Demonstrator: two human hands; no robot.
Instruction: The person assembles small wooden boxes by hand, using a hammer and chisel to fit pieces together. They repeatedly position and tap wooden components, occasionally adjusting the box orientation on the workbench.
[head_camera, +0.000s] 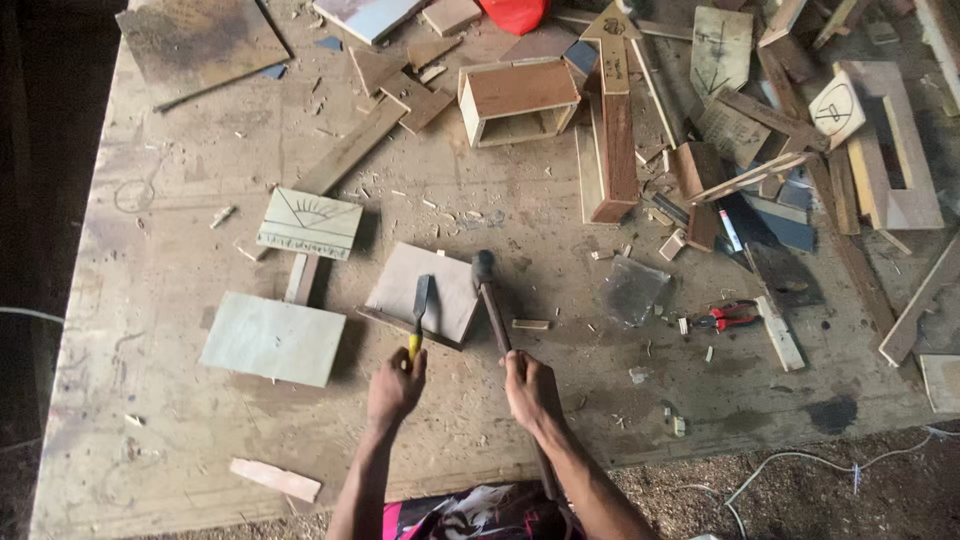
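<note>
My left hand (394, 385) grips a chisel (419, 307) by its yellow handle, with the blade lying on a pale wooden board (446, 285) near the middle of the workbench. My right hand (529, 390) holds a wooden-handled hammer (490, 297), whose dark head rests at the board's upper right edge. Both forearms reach in from the bottom of the view.
The worn wooden workbench (180, 160) carries a carved sunburst panel (309, 222), a plain grey-green panel (272, 338), an open wooden box (518, 100), red-handled pliers (728, 317) and several offcuts piled at the right. A small wood strip (274, 479) lies near the front edge.
</note>
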